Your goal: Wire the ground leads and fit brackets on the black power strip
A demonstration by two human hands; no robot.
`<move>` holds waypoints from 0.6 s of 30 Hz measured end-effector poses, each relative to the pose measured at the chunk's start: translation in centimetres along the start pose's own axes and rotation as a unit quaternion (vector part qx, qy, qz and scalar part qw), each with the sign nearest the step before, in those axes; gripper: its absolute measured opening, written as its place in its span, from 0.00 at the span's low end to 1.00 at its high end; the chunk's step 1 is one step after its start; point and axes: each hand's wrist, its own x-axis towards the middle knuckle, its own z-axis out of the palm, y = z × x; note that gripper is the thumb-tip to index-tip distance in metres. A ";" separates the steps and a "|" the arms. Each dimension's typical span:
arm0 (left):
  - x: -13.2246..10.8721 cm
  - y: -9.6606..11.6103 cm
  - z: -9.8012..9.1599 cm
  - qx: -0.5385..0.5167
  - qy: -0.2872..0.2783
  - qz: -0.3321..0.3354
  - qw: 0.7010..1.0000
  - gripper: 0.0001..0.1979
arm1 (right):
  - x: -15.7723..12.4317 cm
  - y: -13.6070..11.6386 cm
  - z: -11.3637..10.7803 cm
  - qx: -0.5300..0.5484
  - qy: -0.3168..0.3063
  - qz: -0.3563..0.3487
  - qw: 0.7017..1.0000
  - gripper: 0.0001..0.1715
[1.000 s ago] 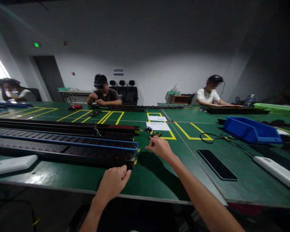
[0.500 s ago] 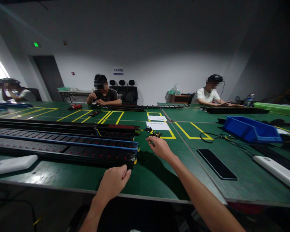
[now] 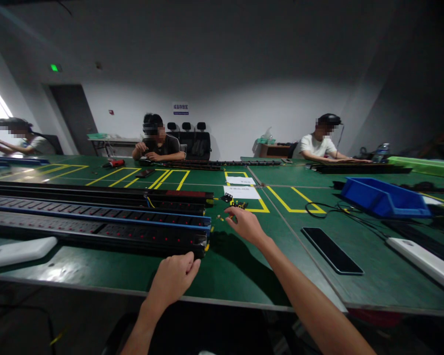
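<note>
My left hand [image 3: 174, 279] is curled at the near table edge, close to the right end of a long black strip with red-dotted slots [image 3: 148, 235]. Its fingertips face away, so anything inside is hidden. My right hand [image 3: 244, 224] hovers low over the table beyond the strip ends, thumb and forefinger slightly apart. Just left of those fingertips are tiny yellowish pieces [image 3: 220, 217], too small to name. Behind the hand sit a small black perforated bracket [image 3: 227, 197] and several small black and yellow parts [image 3: 239, 204].
More long strips lie left, one blue-edged [image 3: 177, 223]. A white device [image 3: 22, 251] rests near the left edge. Rightward are a phone [image 3: 331, 250], a white power bank-like block [image 3: 422, 261], cables and a blue bin [image 3: 385, 197]. Paper sheets [image 3: 242, 192] lie ahead; co-workers sit across.
My right thumb and forefinger have parted slightly, and tiny yellowish pieces now show beside them. My left hand has stayed put. The person at far left has lowered their hands.
</note>
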 end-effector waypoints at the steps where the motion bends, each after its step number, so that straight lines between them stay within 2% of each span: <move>1: 0.0 0.0 0.0 0.000 -0.002 0.000 1.000 0.17 | 0.0 -0.1 -0.1 -0.002 0.002 -0.001 1.000 0.15; 18: 0.1 -0.1 0.2 -0.013 0.016 0.005 1.000 0.17 | -0.1 -0.5 -0.4 -0.041 -0.041 0.013 0.998 0.11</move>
